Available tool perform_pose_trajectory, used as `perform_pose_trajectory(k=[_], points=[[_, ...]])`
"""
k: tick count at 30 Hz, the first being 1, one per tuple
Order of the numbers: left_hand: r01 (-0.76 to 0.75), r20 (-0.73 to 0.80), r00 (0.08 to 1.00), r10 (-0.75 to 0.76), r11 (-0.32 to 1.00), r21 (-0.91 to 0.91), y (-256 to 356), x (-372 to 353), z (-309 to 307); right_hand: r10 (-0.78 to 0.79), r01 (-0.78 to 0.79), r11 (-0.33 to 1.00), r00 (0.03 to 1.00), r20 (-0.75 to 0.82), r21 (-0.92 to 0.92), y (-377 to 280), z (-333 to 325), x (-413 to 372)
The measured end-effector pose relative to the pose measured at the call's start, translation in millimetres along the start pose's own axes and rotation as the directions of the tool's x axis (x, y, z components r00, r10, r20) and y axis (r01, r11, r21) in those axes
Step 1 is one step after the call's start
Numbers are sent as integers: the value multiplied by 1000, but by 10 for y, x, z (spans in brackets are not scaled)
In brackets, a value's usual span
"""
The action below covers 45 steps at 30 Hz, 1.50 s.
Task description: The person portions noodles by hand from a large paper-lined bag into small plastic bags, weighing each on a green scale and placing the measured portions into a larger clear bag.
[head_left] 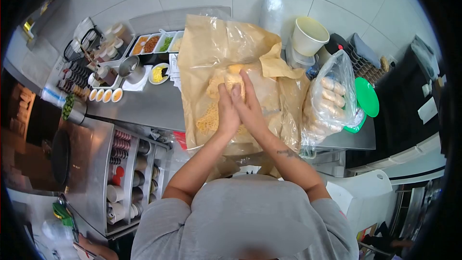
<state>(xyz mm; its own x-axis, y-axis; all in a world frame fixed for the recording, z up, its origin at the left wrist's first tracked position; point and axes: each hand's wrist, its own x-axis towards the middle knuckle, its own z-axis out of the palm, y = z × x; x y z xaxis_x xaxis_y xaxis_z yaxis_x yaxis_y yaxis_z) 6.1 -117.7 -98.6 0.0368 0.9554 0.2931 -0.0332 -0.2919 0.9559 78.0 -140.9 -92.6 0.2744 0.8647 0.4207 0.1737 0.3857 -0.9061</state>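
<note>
My left hand [228, 110] and my right hand [250, 105] are pressed close together, fingers pointing away from me. Between their fingers sits a yellow clump [234, 79] of what looks like noodles or coarse crumbs. Its inside is hidden by my hands. Below them, an opened brown paper bag [204, 33] with a shiny plastic-like lining is spread over the counter. Loose yellow noodle-like bits [208, 119] lie on it to the left of my hands. A small orange piece [235, 68] shows just past my fingertips.
White trays of chopped toppings [166, 43] stand at the back left, near a metal pot [132, 69] and sauce cups [108, 96]. On the right are a plastic bag of rolls [333, 94], a green lid [367, 97] and a white tub [309, 36]. Another person's arm [96, 248] shows lower left.
</note>
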Motion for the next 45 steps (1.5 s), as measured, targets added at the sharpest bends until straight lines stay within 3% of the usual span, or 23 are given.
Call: perform_pose_trajectory(k=[1, 4, 5, 7, 10, 13, 16, 19, 22, 25, 27, 28, 29, 31, 33, 34, 37, 38, 39, 40, 42, 43, 45], points=[[88, 19, 996, -91, 989, 123, 169, -8, -3, 104, -104, 987, 995, 11, 118, 43, 13, 9], [-126, 0, 992, 127, 988, 89, 8, -7, 72, 331, -354, 812, 934, 133, 464, 94, -15, 14], [-109, 36, 994, 105, 987, 122, 1, 1, 71, 384, -424, 715, 903, 194, 556, 110, -56, 2], [-76, 100, 993, 58, 979, 188, 9, 23, 67, 427, -460, 636, 879, 213, 619, 201, -85, -23], [-142, 111, 985, 129, 982, 124, -121, 89, 102, 441, -433, 564, 878, 186, 703, 309, -69, -28], [-333, 52, 943, 329, 924, 186, -286, 168, 187, 449, -388, 564, 885, 124, 730, 341, -75, -6], [34, 75, 997, -22, 986, -164, -319, 193, 255, 471, -355, 616, 882, 32, 703, 276, -75, -2], [-60, 155, 987, 34, 984, 170, -218, 114, 242, 465, -345, 703, 884, -36, 622, 286, -99, -15], [-462, 187, 886, 425, 764, 451, -194, 27, 282, 440, -317, 733, 895, -65, 602, 270, -192, -44], [-509, 192, 858, 476, 742, 436, -109, -13, 284, 451, -322, 665, 893, -19, 674, 99, -223, -130], [-200, 302, 939, 165, 976, 88, -98, 101, 260, 430, -315, 568, 901, 52, 760, 74, -282, -136], [7, 393, 919, 22, 997, -71, -70, 147, 259, 403, -304, 500, 911, 93, 811, 96, -365, -123], [132, 410, 911, -44, 973, -191, -33, 153, 275, 371, -294, 427, 919, 131, 855, 104, -422, -116], [374, 469, 868, -163, 835, -403, 51, 143, 312, 345, -300, 413, 925, 157, 860, -11, -499, -119], [-42, 417, 908, 47, 999, -19, 75, 126, 319, 340, -291, 412, 928, 151, 864, -84, -562, -132], [-259, 426, 890, 161, 949, 182, 80, 131, 314, 343, -277, 417, 930, 133, 866, -90, -587, -141], [-558, 350, 826, 442, 733, 389, 80, 340, 294, 358, -300, 438, 923, 142, 847, -105, -766, -153], [-235, 425, 888, 173, 967, 96, 44, 410, 266, 365, -318, 445, 918, 155, 837, -106, -846, -165], [189, 567, 821, -68, 969, -159, -20, 476, 238, 379, -313, 463, 916, 135, 829, -93, -907, -160], [600, 738, 641, -214, 738, -307, 6, 507, 246, 390, -307, 483, 914, 113, 820, -84, -962, -125], [240, 797, 603, 41, 943, -230, 55, 385, 385, 412, -252, 585, 911, -15, 771, -107, -1032, -51], [33, 826, 543, 152, 979, -202, 129, 293, 464, 416, -209, 661, 901, -120, 721, -188, -1051, -20], [-379, 779, 566, 270, 924, -46, 317, 136, 636, 330, -110, 782, 908, -259, 614, -224, -1101, 37]])
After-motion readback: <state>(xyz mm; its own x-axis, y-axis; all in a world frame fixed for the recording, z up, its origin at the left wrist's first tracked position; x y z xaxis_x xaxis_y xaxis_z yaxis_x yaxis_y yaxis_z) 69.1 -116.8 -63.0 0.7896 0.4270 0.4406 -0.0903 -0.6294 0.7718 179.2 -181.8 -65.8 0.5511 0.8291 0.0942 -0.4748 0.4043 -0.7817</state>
